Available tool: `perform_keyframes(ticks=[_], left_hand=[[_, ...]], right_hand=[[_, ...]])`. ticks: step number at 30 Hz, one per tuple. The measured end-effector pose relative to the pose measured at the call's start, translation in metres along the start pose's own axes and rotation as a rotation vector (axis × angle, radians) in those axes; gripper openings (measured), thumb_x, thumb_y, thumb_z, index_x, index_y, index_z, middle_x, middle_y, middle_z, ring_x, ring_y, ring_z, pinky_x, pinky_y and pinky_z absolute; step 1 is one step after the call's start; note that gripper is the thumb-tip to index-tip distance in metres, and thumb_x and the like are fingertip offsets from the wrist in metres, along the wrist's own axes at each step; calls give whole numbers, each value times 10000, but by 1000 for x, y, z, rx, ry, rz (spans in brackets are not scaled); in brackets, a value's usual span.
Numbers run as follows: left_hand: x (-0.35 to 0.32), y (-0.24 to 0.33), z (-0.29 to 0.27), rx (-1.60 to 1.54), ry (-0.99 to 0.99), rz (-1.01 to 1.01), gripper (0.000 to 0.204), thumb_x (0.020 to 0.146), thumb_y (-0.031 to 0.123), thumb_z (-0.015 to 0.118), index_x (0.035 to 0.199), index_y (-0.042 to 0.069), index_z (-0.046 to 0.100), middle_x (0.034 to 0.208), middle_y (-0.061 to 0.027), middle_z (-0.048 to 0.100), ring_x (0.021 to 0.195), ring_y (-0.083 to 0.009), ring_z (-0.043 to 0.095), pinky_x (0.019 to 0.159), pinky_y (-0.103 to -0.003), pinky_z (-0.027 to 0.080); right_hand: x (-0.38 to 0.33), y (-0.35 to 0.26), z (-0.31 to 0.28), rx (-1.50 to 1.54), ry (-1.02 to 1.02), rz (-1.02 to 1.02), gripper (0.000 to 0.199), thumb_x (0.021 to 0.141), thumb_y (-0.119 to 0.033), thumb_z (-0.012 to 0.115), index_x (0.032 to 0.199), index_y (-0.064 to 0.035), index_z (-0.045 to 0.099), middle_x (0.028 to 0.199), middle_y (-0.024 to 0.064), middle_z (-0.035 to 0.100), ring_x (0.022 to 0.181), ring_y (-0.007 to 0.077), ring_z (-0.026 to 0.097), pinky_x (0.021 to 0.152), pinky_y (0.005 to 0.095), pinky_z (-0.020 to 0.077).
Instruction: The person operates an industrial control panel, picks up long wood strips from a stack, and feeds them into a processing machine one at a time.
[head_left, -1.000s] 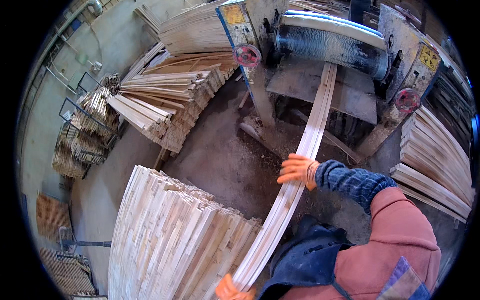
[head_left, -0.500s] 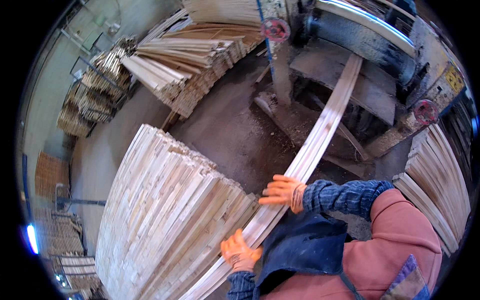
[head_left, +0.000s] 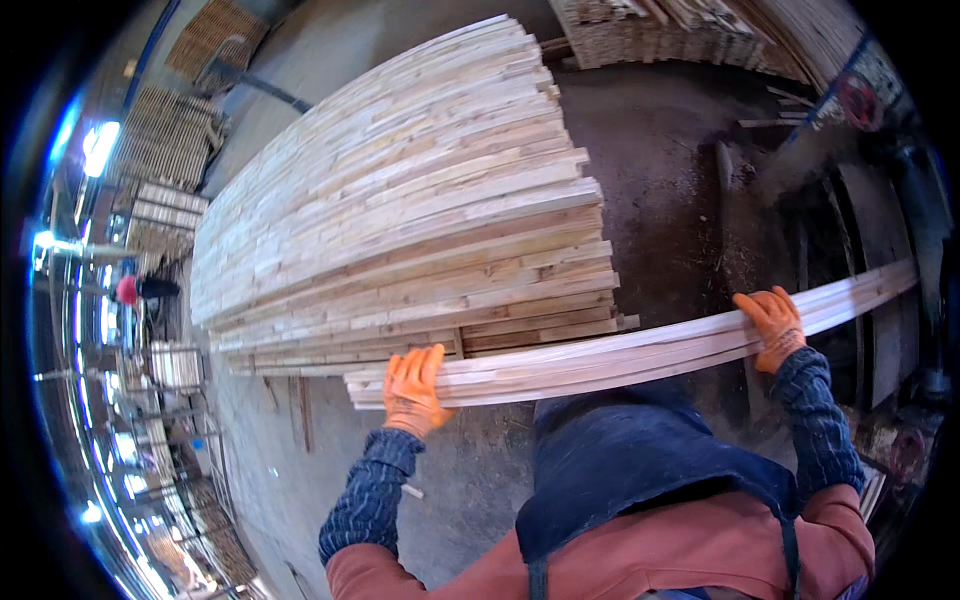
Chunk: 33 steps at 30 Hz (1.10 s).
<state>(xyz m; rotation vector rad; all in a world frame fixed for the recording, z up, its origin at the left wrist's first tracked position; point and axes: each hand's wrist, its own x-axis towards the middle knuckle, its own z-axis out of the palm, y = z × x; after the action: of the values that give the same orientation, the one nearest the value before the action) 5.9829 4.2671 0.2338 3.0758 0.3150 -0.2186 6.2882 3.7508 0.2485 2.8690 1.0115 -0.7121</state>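
A bundle of long, pale wooden strips [head_left: 600, 368] runs across in front of my body, its right end reaching the machine. Near its left end my left hand [head_left: 412, 392], in an orange glove, is closed on the strips, fingers over the far side. My right hand [head_left: 772, 328], gloved the same way, is closed around the bundle close to the machine bed [head_left: 872, 275]. Both thumbs are mostly hidden. Just beyond the bundle lies a large stack of wooden strips [head_left: 410, 180] with uneven right ends.
Another wood stack [head_left: 670, 38] stands at the far right, near a machine post with a red handwheel [head_left: 860, 100]. Sawdust and scraps lie on the floor [head_left: 670, 150]. Racks of wood [head_left: 165, 135] line the left, where a person in red [head_left: 128, 290] is far off.
The view has swung left toward the large stack. My left hand has moved leftward to the bundle's near end, and my right hand now sits farther along toward the machine.
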Motion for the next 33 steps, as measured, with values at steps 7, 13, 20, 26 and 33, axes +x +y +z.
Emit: perform_keyframes(ticks=[7,13,20,26,33], left_hand=[[14,39,3,-69,-43,29,902,627,356,879,1410,101,512,1308,-126,615,1267,-312,547,1194,-509,280],[33,98,3,-313,-31,208,939,622,347,894,1444,107,510,1291,-138,624,1240,-304,573,1175,-503,315],[58,49,4,-940,-147,291,792,741,337,865,1406,38,555,1092,-198,702,994,-308,692,928,-436,550],[50,-55,172,-1380,-45,-478,358,919,105,735,1257,24,651,833,29,616,736,-54,558,667,-212,484],[103,-160,274,-1902,-184,-1283,735,984,498,631,1517,48,398,1415,-146,567,1285,-293,563,1099,-430,432]], right_hand=[[25,24,-34,566,-145,141,728,739,-144,785,1422,-69,547,1333,165,647,1254,334,616,1163,447,409],[123,-41,16,1029,-105,-48,547,929,-127,689,1435,-1,523,1373,184,627,1290,269,601,1113,402,466],[225,-70,107,1032,-239,205,683,899,-286,769,1460,3,507,1431,197,587,1326,274,571,1124,360,451],[300,-89,185,806,-293,440,911,880,-501,750,1536,21,392,1577,227,418,1450,336,427,1201,397,348],[362,-87,278,1080,-171,770,1059,865,-668,678,1575,27,312,1631,220,331,1508,353,322,1230,406,280]])
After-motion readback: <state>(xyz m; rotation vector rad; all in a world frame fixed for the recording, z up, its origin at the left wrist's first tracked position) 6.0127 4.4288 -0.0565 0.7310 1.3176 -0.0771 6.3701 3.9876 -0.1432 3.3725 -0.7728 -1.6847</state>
